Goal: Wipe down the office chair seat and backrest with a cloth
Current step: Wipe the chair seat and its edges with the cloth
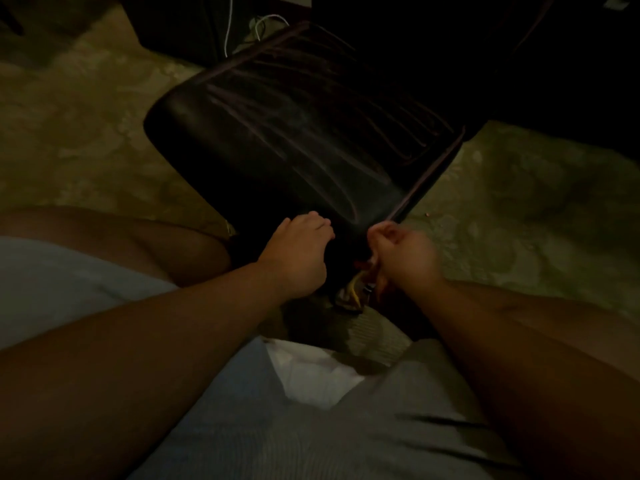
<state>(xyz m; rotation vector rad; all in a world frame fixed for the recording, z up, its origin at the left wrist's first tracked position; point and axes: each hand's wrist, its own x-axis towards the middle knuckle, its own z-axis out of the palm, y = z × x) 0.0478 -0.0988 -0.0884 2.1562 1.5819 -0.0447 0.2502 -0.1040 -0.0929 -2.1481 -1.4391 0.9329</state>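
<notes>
We look down on the black leather chair seat [294,133], which stands on the patterned carpet [519,209] just ahead of our knees, pale streaks across its surface. Our left hand [298,254] rests on the seat's near edge, fingers curled over it. Our right hand [401,251] is beside it at the near corner, fingers curled into a fist — whether it holds anything we cannot tell. White cables [242,29] lie beyond the seat.
</notes>
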